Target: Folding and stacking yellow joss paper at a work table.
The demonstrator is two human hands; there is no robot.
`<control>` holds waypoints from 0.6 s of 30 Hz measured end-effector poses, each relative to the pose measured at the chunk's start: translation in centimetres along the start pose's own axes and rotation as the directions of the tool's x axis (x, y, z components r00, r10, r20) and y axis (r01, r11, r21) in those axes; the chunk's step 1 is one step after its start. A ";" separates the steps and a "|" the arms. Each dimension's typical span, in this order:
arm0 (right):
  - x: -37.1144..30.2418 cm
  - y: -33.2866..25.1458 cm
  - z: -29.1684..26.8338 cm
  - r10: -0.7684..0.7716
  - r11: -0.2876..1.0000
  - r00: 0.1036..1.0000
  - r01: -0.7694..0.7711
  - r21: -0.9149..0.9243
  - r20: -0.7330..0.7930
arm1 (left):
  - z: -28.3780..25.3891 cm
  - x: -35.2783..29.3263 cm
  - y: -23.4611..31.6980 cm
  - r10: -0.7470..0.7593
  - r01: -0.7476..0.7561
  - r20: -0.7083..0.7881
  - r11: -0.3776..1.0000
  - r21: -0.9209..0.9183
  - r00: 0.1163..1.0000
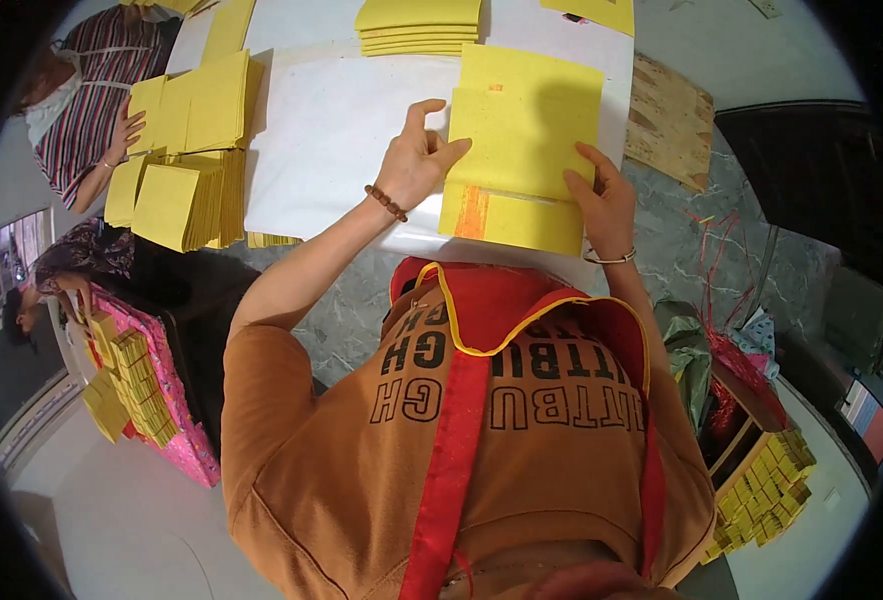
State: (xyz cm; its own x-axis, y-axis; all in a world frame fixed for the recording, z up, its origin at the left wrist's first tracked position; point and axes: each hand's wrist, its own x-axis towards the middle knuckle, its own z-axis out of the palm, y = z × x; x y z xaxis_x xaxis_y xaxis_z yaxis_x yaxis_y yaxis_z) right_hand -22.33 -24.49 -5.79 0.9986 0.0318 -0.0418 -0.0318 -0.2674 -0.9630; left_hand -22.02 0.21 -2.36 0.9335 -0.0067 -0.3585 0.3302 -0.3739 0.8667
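A yellow paper sheet with a folded lower band lies in front of me at the right end of the white table. An orange strip marks the band's left part. My right hand grips the sheet's right edge, with thumb and index fingertip showing on top; its other fingers are partly hidden. At the left edge, my left hand has its thumb tip against the paper. The left index finger is bent and raised apart from the thumb, and nothing is held between them.
Stacked yellow papers sit at the table's far side, with taller piles at left. Another person's hand touches those piles. A second person works at a pink-covered table. Yellow bundles stand at lower right.
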 end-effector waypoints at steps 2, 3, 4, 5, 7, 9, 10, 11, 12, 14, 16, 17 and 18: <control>-0.1 -0.3 0.1 0.012 1.000 1.000 -0.012 -0.004 -0.009 | 0.0 -0.4 0.9 0.457 -0.347 -0.192 0.837 0.423 0.869; -0.2 -0.4 0.1 0.024 1.000 1.000 -0.024 -0.011 -0.014 | 0.0 -0.4 1.6 0.457 -0.348 -0.188 0.836 0.424 0.869; -0.3 -0.4 0.1 0.027 1.000 0.999 -0.027 -0.010 -0.018 | 0.2 -0.3 2.4 0.680 -0.552 -0.042 0.628 0.548 0.732; -0.3 -0.3 0.1 0.038 0.999 0.999 -0.038 -0.014 -0.015 | 0.6 -0.3 3.1 0.831 -0.698 0.129 0.357 0.620 0.540; -0.5 -0.2 0.0 0.051 0.999 0.999 -0.051 -0.018 -0.012 | 2.3 -1.1 3.3 0.768 -0.740 0.264 0.368 0.563 0.583; -0.5 -0.1 0.2 0.008 0.999 0.999 -0.007 0.032 -0.035 | 3.1 -1.4 2.2 0.614 -0.756 0.472 0.357 0.549 0.633; -0.6 -0.2 0.2 0.010 0.999 0.999 -0.009 0.034 -0.039 | 3.2 -1.5 1.7 0.612 -0.758 0.476 0.356 0.547 0.631; -0.6 -0.4 0.1 0.055 0.998 0.998 -0.055 0.001 -0.011 | 3.3 -1.6 1.3 0.577 -0.753 0.508 0.338 0.564 0.640; -0.8 -0.6 0.0 0.102 0.994 0.995 -0.101 -0.033 0.015 | 3.4 -1.5 0.9 0.539 -0.749 0.538 0.320 0.580 0.648; -1.1 -1.3 0.1 -0.039 0.947 0.999 0.028 -0.321 -0.029 | 3.3 -1.4 0.5 0.528 -0.750 0.548 0.319 0.580 0.649; -1.3 -1.3 0.4 -0.189 0.802 0.982 0.143 -0.580 -0.019 | 3.4 -1.3 0.4 0.515 -0.744 0.551 0.319 0.588 0.657; -1.4 -1.0 0.6 -0.267 0.801 0.960 0.176 -0.572 -0.078 | 3.4 -1.2 0.5 0.501 -0.746 0.563 0.325 0.581 0.657; -1.5 -0.5 0.8 -0.343 0.797 0.929 0.210 -0.567 -0.137 | 3.5 -1.0 0.6 0.487 -0.749 0.576 0.330 0.575 0.657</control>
State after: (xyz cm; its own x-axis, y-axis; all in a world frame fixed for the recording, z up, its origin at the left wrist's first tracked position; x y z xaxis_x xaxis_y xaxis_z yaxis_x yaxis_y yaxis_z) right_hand -23.85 -23.58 -5.46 0.9448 -0.0107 0.3275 0.2083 -0.7521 -0.6253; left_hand -23.29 -3.23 -2.68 0.6933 -0.7206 -0.0127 -0.6706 -0.6514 0.3549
